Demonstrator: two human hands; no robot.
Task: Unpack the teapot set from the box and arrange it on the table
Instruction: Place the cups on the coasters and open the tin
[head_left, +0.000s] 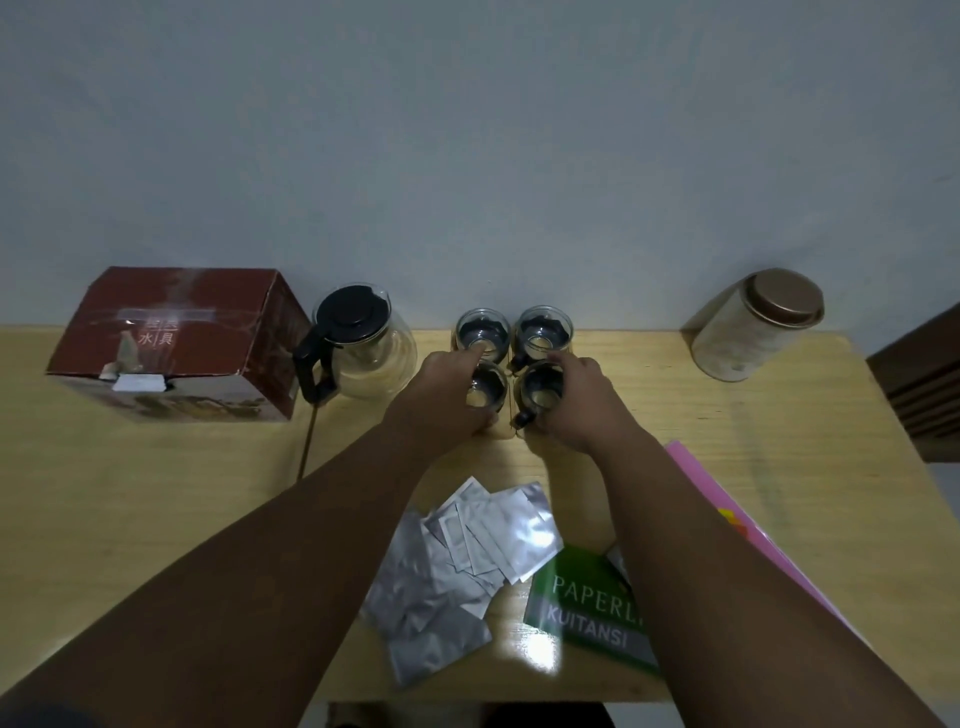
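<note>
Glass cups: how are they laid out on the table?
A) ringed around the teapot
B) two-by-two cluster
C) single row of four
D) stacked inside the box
B: the four glass cups sit two behind, two in front, right of the teapot, with the left hand and right hand on the front pair.

Tin canister (756, 325), foil sachets (467, 566), receipt book (587, 608)

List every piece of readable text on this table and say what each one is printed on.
"PAPERL": green booklet, top line; the rest is cut off by the right forearm.
"KUITANSI": same green booklet, grey band below.
"水" and "具": red box, on its top face; the characters above them sit under tape and are too blurred to read.
Foil sachets, tin canister, glass teapot: no legible text.
</note>
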